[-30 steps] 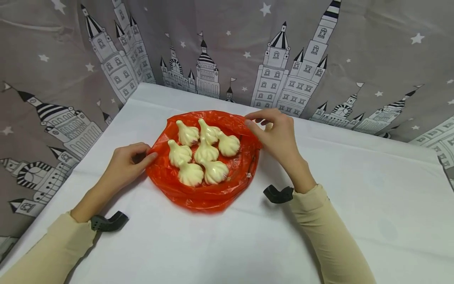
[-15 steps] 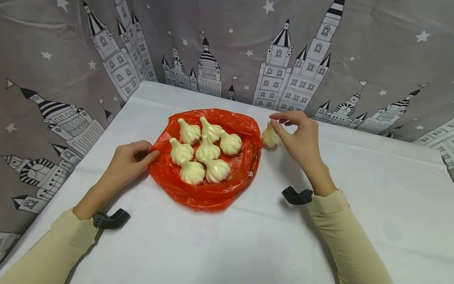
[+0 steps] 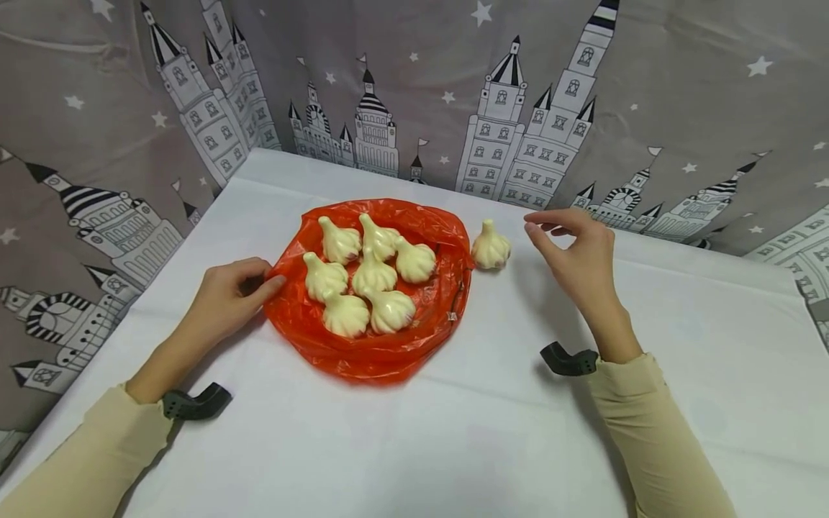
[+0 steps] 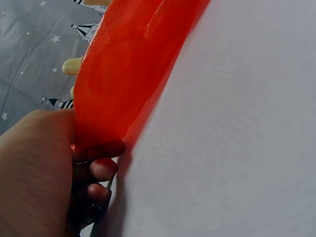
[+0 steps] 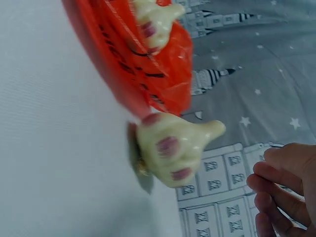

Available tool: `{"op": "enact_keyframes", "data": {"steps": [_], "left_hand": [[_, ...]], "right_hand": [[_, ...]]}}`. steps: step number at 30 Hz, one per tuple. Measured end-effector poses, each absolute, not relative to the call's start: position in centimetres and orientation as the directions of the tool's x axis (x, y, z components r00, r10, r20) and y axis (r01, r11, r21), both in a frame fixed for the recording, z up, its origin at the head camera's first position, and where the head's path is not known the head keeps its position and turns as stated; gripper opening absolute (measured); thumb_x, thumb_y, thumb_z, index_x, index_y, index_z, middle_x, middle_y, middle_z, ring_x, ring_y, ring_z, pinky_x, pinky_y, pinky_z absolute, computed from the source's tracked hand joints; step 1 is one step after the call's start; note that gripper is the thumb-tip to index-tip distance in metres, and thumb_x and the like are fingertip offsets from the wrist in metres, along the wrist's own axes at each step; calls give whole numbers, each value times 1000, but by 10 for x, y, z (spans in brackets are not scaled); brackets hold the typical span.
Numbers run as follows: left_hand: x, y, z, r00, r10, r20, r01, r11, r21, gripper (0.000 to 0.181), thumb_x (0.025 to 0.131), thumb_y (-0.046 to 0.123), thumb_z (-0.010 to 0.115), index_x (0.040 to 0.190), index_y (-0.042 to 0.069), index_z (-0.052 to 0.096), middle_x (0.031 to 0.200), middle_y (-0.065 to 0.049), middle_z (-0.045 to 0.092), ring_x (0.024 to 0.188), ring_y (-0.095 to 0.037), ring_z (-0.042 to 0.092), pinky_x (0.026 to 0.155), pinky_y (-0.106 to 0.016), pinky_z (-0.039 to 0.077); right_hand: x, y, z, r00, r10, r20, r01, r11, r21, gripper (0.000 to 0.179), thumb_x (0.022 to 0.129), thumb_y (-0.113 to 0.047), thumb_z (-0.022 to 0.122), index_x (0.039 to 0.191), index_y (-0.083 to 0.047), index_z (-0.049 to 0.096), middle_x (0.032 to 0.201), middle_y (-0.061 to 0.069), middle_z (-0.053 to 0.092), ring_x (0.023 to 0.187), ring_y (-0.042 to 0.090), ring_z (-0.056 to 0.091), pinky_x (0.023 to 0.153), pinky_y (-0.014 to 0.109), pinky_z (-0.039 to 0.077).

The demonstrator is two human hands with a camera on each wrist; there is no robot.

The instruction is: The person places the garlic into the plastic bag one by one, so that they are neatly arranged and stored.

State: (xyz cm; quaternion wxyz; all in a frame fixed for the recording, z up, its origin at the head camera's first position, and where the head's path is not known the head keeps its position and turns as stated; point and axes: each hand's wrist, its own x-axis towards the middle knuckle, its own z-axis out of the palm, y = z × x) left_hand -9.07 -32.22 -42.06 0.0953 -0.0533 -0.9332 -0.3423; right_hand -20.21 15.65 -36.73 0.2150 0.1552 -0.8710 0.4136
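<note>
A red plastic bag (image 3: 363, 363) lies spread on the table, its rim rolled open around several pale garlic bulbs (image 3: 391, 311). Its left rim is pinched between the thumb and fingers of my left hand (image 3: 223, 295); the left wrist view shows that hand (image 4: 37, 168) on the bag's side (image 4: 123, 74). One single garlic bulb (image 3: 491, 246) stands on the cloth just right of the bag, stem up. My right hand (image 3: 581, 252) hovers to the right of this bulb, apart from it, with nothing between thumb and fingers. Purple patches mark the bulb (image 5: 173, 148) in the right wrist view.
A white cloth (image 3: 414, 453) covers the table. Behind and to the left hangs a grey curtain (image 3: 414, 86) printed with castles and stars. A black wrist mount (image 3: 197, 401) sits on the left wrist, another black mount (image 3: 570, 358) on the right.
My right hand has moved right from the bag's rim, set a garlic bulb down beside the bag and let go of it. The left hand stays on the left rim.
</note>
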Motion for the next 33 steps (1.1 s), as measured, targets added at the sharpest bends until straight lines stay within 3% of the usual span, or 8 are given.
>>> {"op": "enact_keyframes", "data": {"steps": [5,13,33], "left_hand": [[-90,-324,-419,-972,39,231,179,760,625,11,99,16,73,104,6,76,92,-9,73,80,-9,54,72,-5,45],[-91,-325,-420,-973,40,229,177,766,618,13,99,17,74,106,6,77,94,-10,74,79,-7,54,72,-4,45],[-91,-323,-422,-971,41,237,185,757,626,12,99,16,74,105,6,77,95,-11,75,80,-6,54,75,-2,44]], "right_hand": [[-206,144,-373,-876,-115,469,-437,604,-667,15,95,-18,77,108,-12,84,98,8,80,90,23,69,83,26,51],[-213,126,-382,-887,-138,440,-432,584,-687,22,93,-23,81,110,-9,83,106,9,80,94,26,71,86,42,55],[-216,109,-408,-904,-104,414,-396,567,-722,23,90,-21,85,107,-5,82,102,13,79,93,31,69,88,42,50]]}}
